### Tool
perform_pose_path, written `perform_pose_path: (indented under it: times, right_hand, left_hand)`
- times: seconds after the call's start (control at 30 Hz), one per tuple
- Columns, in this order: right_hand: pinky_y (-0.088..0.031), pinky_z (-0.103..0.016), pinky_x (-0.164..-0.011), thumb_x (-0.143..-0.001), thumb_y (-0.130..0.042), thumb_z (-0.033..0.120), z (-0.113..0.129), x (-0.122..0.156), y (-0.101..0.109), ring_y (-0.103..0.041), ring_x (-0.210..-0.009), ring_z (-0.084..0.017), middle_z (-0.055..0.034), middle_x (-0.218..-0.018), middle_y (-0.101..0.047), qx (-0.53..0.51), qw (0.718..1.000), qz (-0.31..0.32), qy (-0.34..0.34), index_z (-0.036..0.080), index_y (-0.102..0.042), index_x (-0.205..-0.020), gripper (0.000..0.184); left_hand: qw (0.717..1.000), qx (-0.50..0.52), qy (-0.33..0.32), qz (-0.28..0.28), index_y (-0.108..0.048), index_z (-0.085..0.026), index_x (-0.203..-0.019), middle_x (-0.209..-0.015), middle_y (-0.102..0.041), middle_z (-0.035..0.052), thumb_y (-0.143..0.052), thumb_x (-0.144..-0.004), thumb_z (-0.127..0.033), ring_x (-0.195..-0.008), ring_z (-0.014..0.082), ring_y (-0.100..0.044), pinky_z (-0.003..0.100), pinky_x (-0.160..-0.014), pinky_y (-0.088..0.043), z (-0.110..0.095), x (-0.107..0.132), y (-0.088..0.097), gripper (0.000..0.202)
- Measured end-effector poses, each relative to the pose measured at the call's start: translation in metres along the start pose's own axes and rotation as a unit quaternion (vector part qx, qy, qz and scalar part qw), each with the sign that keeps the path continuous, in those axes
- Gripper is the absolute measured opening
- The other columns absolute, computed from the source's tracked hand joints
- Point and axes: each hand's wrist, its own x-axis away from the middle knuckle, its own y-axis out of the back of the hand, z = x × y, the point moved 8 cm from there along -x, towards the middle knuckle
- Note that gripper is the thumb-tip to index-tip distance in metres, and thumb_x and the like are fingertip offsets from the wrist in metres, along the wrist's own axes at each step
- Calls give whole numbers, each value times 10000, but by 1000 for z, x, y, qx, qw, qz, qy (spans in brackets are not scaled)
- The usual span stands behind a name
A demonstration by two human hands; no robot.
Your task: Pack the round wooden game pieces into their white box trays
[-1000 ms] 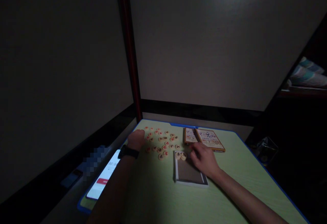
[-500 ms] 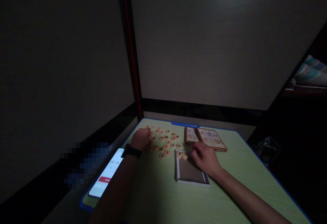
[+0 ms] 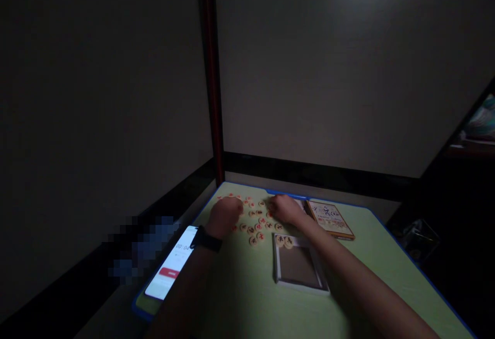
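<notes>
Round Chinese chess pieces [image 3: 259,227] with red or dark characters lie scattered over the table's left half. My left hand [image 3: 228,213], a dark watch on its wrist, is curled low over the pieces on the left. Its fingertips are hidden, so what it holds cannot be seen. Among the pieces at the right side of the group, my right hand [image 3: 285,208] reaches down with fingers bent together. Whether a piece is between them is hidden. Below my right forearm lies a shallow white box tray [image 3: 280,281], with two pieces [image 3: 284,241] side by side in its upper left corner.
A printed chess box lid [image 3: 330,219] lies at the back right, beside another printed part that my right arm partly covers. At the left edge a lit phone [image 3: 170,267] shows a timer. Walls rise behind the green, blue-edged table [image 3: 247,308].
My right hand has moved from above the tray, away and left, to the scattered pieces. My left hand stays over the left pieces. The whole view has shifted slightly.
</notes>
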Motion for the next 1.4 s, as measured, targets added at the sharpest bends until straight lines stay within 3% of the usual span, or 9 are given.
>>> perform_pose_path:
  times: [0.17, 0.53, 0.77, 1.03, 1.2, 1.27, 1.3, 1.33, 1.4]
  right_hand:
    - [-412, -227, -668, -791, -577, 98, -2, -21, -15, -683, -862, -197, -87, -929, -750, 17, 999, 51, 8, 188, -744, -900, 218]
    - [-460, -246, -703, -782, -592, 110, 2, -29, -19, -689, -883, -224, -99, -961, -756, 42, 995, 88, 29, 192, -756, -914, 226]
    - [-452, -246, -780, -888, -513, 173, 8, -42, -13, -666, -1004, -225, -157, -1123, -710, 56, 996, 65, 38, 144, -681, -1126, 293]
    - [-440, -240, -743, -850, -502, 91, 25, -49, -31, -675, -935, -219, -163, -1049, -727, 57, 993, 88, 59, 116, -721, -957, 244]
    - [-433, -254, -748, -874, -480, 92, 28, -38, -15, -668, -929, -227, -181, -1053, -709, 32, 996, 48, 68, 99, -672, -1044, 257]
    - [-428, -252, -776, -901, -463, 111, 30, -25, -1, -653, -966, -215, -166, -1093, -692, 15, 997, 20, 78, 109, -618, -1144, 288]
    - [-427, -250, -792, -913, -462, 129, 32, -16, 6, -642, -984, -206, -155, -1111, -683, 3, 996, 5, 84, 116, -585, -1189, 302]
    - [-427, -248, -801, -925, -464, 149, 33, -7, 12, -634, -989, -195, -141, -1111, -679, -9, 996, -9, 90, 123, -551, -1227, 315]
    - [-438, -255, -788, -922, -492, 166, 35, 13, 25, -633, -930, -181, -116, -1060, -682, -68, 990, -54, 115, 130, -512, -1251, 332]
  left_hand:
    - [1000, -14, 0, 20, -705, -170, -930, -1006, -712, 109, -459, -896, -194, -972, 232, -650, 336, -857, -487, -10, 6, -16, 249]
    - [999, -43, -27, -8, -708, -127, -894, -938, -707, 154, -432, -914, -197, -886, 269, -683, 369, -766, -519, -26, 8, -25, 286]
    - [998, -37, -33, -29, -704, -126, -874, -925, -702, 143, -437, -911, -201, -861, 262, -682, 345, -731, -511, -28, 7, -24, 280]
    - [999, -24, -25, -30, -703, -142, -875, -933, -704, 142, -438, -910, -186, -878, 251, -677, 341, -756, -505, -26, 8, -26, 271]
    - [994, 90, -10, -64, -672, -134, -949, -988, -693, 149, -460, -902, -173, -979, 253, -650, 358, -877, -487, -23, 1, -27, 220]
    - [968, 235, 25, -87, -620, -146, -1075, -1039, -685, 132, -487, -900, -182, -1014, 239, -636, 363, -928, -478, -19, -4, -26, 223]
    - [938, 332, 54, -84, -587, -154, -1121, -1060, -681, 125, -488, -908, -192, -1002, 228, -640, 366, -931, -484, -16, -6, -30, 238]
    - [893, 438, 82, -67, -561, -161, -1142, -1077, -676, 123, -475, -922, -204, -977, 217, -651, 368, -925, -497, -15, -9, -38, 241]
    - [762, 638, 108, -1, -545, -161, -1118, -1086, -672, 128, -440, -951, -226, -918, 197, -675, 370, -911, -519, -23, -12, -55, 208]
